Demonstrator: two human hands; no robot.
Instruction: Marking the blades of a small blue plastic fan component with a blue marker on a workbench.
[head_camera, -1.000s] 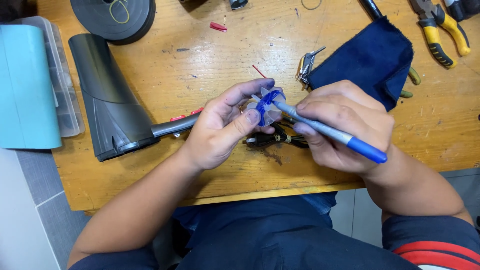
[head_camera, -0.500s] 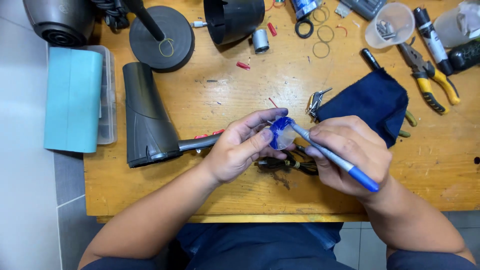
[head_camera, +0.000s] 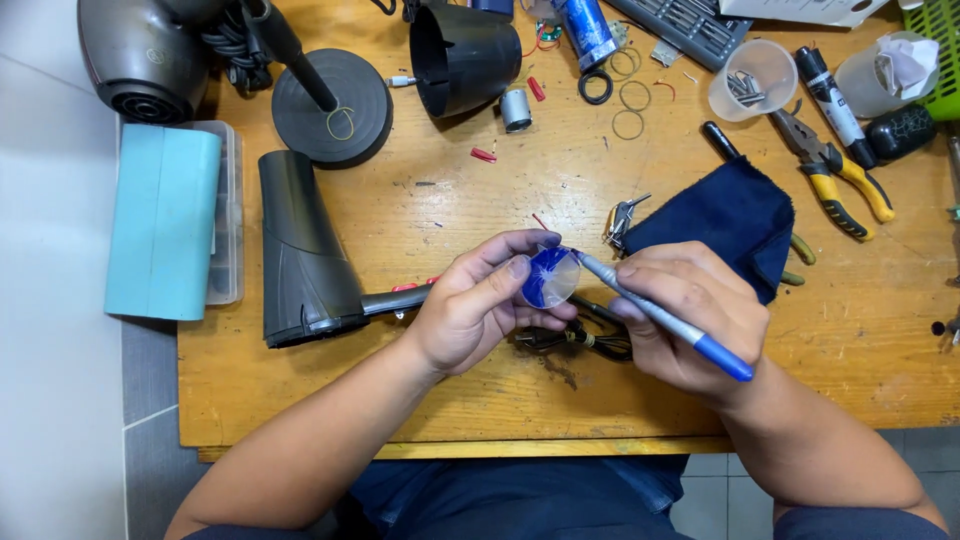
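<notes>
Workbench (head_camera: 330, 420) now shows far more of its far edge than a second ago, since the head camera has tipped up; the dark hair-dryer handle shell (head_camera: 300, 255) and navy cloth (head_camera: 715, 225) lie where they were. Left hand (head_camera: 470, 310) stays closed around a small round blue-inked disc (head_camera: 550, 277) at mid-table, turned flatter toward the camera. Right hand (head_camera: 685, 315) keeps gripping the blue-capped marker (head_camera: 660, 315), tip at the disc's right rim, so inking looks ongoing.
</notes>
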